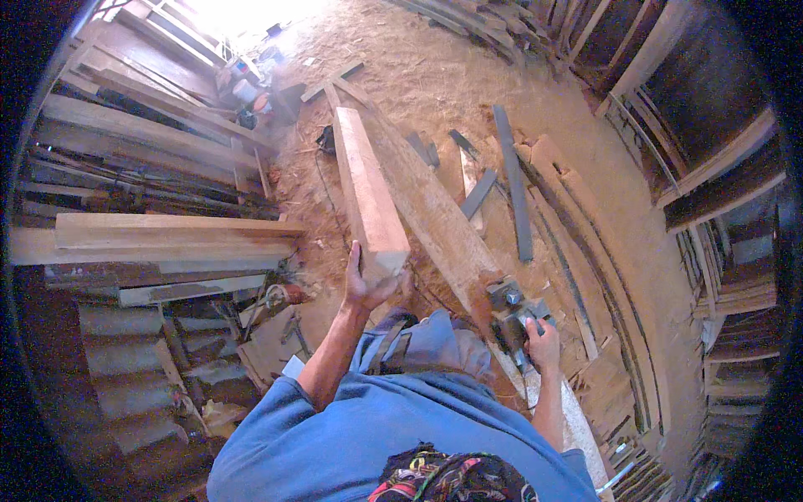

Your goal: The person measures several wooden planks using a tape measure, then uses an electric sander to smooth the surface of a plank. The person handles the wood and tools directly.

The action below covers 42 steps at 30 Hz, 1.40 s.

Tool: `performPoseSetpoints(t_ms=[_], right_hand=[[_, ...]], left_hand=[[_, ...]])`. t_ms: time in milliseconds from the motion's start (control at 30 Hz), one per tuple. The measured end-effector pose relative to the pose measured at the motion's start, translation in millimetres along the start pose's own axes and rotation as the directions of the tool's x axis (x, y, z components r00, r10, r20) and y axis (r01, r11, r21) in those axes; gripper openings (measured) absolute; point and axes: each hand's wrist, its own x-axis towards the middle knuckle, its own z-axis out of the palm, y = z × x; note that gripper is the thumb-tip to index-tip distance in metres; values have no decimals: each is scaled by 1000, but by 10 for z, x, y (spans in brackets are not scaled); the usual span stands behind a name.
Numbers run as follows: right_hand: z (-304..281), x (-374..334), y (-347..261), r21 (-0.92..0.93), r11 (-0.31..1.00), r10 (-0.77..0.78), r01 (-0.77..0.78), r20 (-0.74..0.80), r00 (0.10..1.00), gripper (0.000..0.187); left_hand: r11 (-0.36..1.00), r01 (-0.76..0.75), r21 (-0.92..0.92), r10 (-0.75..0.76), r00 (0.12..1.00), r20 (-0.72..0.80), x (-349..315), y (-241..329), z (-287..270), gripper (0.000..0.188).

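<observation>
My left hand (368,290) is closed on the near end of a squared wooden beam (372,197), its thumb along the left side and its palm under the end. The beam slants away from me, its far part over or beside a long, low plank bench (439,222); I cannot tell whether they touch. On the near part of that bench sits a dark power planer (505,311). My right hand (544,341) is wrapped round its handle. The fingers under the beam are partly hidden.
Dark narrow boards (512,180) and long curved slabs (585,243) lie on the shaving-covered floor to the right. Stacked timber (167,234) reaches in from the left. Lumber racks (719,167) line the right side. A thin cord (324,188) runs near the beam.
</observation>
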Motion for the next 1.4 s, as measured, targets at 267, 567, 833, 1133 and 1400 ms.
performPoseSetpoints(t_ms=[267, 567, 833, 1133, 1400], right_hand=[[-162, -84, -322, 42, 990, 130, -133, 61, 990, 64], [26, -27, 38, -129, 978, -183, 163, -163, 969, 68], [-17, -44, -35, 32, 993, 110, -111, 25, 994, 66], [9, -19, -17, 5, 1000, -24, 24, -49, 999, 58], [-64, -47, -67, 121, 993, 8, -10, 20, 1000, 58]], left_hand=[[994, -7, 108, 14, 998, -58, -73, 211, 570, 58], [908, 143, 393, -116, 989, -92, 34, 249, 1390, 49], [944, 56, 325, -67, 998, 22, 71, 647, 1935, 63], [981, 101, 166, -125, 982, 145, 120, 847, 2058, 70], [980, 175, 91, -192, 953, 235, 175, 893, 2038, 79]])
